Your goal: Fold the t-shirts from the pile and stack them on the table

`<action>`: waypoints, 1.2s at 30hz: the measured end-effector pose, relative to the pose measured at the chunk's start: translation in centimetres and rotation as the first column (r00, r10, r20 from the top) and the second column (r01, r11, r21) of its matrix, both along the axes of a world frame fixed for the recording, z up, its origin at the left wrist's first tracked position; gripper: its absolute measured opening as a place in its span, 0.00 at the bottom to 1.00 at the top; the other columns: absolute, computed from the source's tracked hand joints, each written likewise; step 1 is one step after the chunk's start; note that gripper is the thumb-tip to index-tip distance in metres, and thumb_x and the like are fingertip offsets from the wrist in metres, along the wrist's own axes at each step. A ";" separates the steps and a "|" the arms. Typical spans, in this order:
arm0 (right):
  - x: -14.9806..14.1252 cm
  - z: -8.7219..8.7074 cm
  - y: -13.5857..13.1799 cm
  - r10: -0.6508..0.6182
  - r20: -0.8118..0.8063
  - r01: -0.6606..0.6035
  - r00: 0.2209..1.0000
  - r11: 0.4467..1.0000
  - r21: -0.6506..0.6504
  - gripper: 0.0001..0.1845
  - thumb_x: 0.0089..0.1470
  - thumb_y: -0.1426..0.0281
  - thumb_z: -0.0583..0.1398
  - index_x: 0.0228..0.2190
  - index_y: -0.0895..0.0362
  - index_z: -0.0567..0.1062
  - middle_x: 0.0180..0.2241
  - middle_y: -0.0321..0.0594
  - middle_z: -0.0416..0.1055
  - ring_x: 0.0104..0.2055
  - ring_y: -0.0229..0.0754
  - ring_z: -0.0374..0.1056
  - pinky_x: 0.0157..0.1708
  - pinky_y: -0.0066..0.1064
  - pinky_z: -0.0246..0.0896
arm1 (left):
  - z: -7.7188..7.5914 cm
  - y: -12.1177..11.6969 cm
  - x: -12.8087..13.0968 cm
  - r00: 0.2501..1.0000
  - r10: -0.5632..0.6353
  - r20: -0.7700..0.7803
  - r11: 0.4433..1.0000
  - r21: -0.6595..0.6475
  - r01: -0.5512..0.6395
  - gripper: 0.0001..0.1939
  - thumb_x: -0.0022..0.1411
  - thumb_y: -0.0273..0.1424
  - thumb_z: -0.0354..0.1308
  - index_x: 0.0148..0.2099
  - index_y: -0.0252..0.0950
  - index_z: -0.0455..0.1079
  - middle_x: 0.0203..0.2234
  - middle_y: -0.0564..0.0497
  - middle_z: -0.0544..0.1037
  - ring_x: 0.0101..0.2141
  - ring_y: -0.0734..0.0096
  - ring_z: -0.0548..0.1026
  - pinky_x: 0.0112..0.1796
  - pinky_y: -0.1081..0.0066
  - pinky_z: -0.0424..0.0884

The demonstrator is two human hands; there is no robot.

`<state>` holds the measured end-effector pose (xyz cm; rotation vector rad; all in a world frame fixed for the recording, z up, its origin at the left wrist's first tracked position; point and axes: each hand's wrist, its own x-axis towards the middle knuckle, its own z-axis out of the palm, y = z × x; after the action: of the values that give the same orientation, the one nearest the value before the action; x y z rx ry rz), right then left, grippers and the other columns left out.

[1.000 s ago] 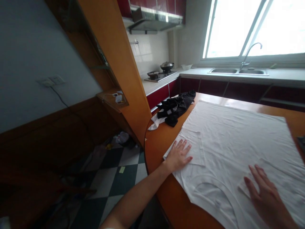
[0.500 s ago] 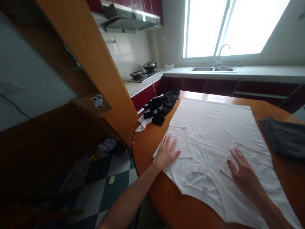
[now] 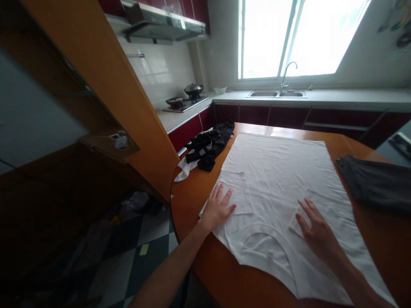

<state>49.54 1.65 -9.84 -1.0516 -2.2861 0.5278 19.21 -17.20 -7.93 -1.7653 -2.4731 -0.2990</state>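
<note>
Evidently white T-shirt [image 3: 276,164] lies spread on wooden table [image 3: 188,199], collar [image 3: 271,231] toward near edge, hem toward far edge. Left hand [image 3: 217,209] rests palm-down, ungripped, on inward-folded sleeve [image 3: 237,188] by table's left edge; right hand [image 3: 317,229] likewise spread, holding nothing, over opposite sleeve [image 3: 294,224]. Cloth looks light, soft, limp, easily creased, hardly fragile; shoulders or hem corners probably best pinching points. Black garments [image 3: 212,145] heaped at far-left edge; dark grey garment [image 3: 379,184] toward right edge.

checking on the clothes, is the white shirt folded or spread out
Mostly spread: the shirt lies flat on the table, sleeves folded inward.
</note>
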 end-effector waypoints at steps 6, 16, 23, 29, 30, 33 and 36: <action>0.2 -0.1 0.3 -0.012 -0.023 0.012 1.000 1.000 0.012 0.30 0.66 0.58 0.50 0.59 0.64 0.69 0.66 0.59 0.59 0.70 0.57 0.53 0.67 0.52 0.52 | 0.3 0.0 0.0 0.999 -0.012 0.038 0.998 0.054 0.010 0.32 0.73 0.46 0.48 0.72 0.34 0.56 0.70 0.38 0.55 0.70 0.49 0.52 0.66 0.49 0.55; 0.7 2.2 0.5 0.014 -0.081 -0.007 0.997 0.996 0.086 0.24 0.65 0.60 0.52 0.54 0.61 0.74 0.64 0.57 0.63 0.68 0.58 0.57 0.65 0.54 0.56 | 3.9 -0.8 -0.5 0.894 -0.322 0.313 0.944 0.183 0.276 0.22 0.70 0.35 0.58 0.64 0.41 0.68 0.64 0.43 0.67 0.64 0.58 0.64 0.63 0.56 0.63; 3.7 5.5 -1.6 0.061 -0.092 -0.052 0.994 0.994 0.092 0.14 0.62 0.62 0.58 0.47 0.51 0.78 0.57 0.46 0.71 0.59 0.54 0.68 0.59 0.51 0.64 | 6.7 -4.0 -0.3 0.704 -0.556 0.443 0.806 0.078 0.587 0.14 0.62 0.34 0.68 0.50 0.44 0.79 0.42 0.49 0.77 0.45 0.65 0.75 0.48 0.68 0.72; 6.8 4.1 -5.5 0.171 -0.015 -0.170 0.985 0.985 0.025 0.10 0.62 0.65 0.60 0.41 0.48 0.81 0.49 0.44 0.74 0.51 0.50 0.71 0.51 0.43 0.70 | 5.3 -5.4 -0.6 0.671 -0.644 0.368 0.721 0.000 0.693 0.17 0.54 0.34 0.74 0.46 0.45 0.79 0.39 0.52 0.77 0.42 0.66 0.74 0.46 0.69 0.70; 7.2 4.1 -6.2 0.196 0.005 -0.196 0.981 0.981 -0.002 0.09 0.62 0.65 0.60 0.40 0.47 0.82 0.46 0.43 0.74 0.49 0.49 0.71 0.49 0.41 0.70 | 5.1 -5.4 -0.7 0.668 -0.660 0.343 0.712 0.002 0.703 0.17 0.54 0.34 0.74 0.46 0.45 0.79 0.39 0.52 0.77 0.42 0.66 0.74 0.46 0.69 0.69; 8.1 4.6 -8.2 0.267 0.073 -0.261 0.961 0.962 -0.083 0.08 0.62 0.67 0.61 0.39 0.47 0.82 0.41 0.42 0.74 0.45 0.46 0.71 0.44 0.36 0.71 | 4.6 -5.3 -0.7 0.643 -0.721 0.260 0.672 0.033 0.740 0.12 0.58 0.35 0.72 0.45 0.44 0.79 0.38 0.52 0.76 0.41 0.67 0.74 0.46 0.68 0.69; 8.7 4.9 -9.5 0.314 0.142 -0.299 0.939 0.947 -0.120 0.07 0.60 0.69 0.61 0.35 0.49 0.81 0.40 0.41 0.73 0.44 0.45 0.70 0.43 0.35 0.69 | 4.5 -5.1 -0.5 0.596 -0.786 0.164 0.612 0.063 0.788 0.04 0.66 0.33 0.64 0.43 0.42 0.77 0.36 0.51 0.76 0.38 0.69 0.74 0.44 0.69 0.68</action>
<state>58.29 -7.88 -4.95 -0.8072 -2.6109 0.7069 18.74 -22.34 -3.46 -2.8613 -1.5666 -0.5008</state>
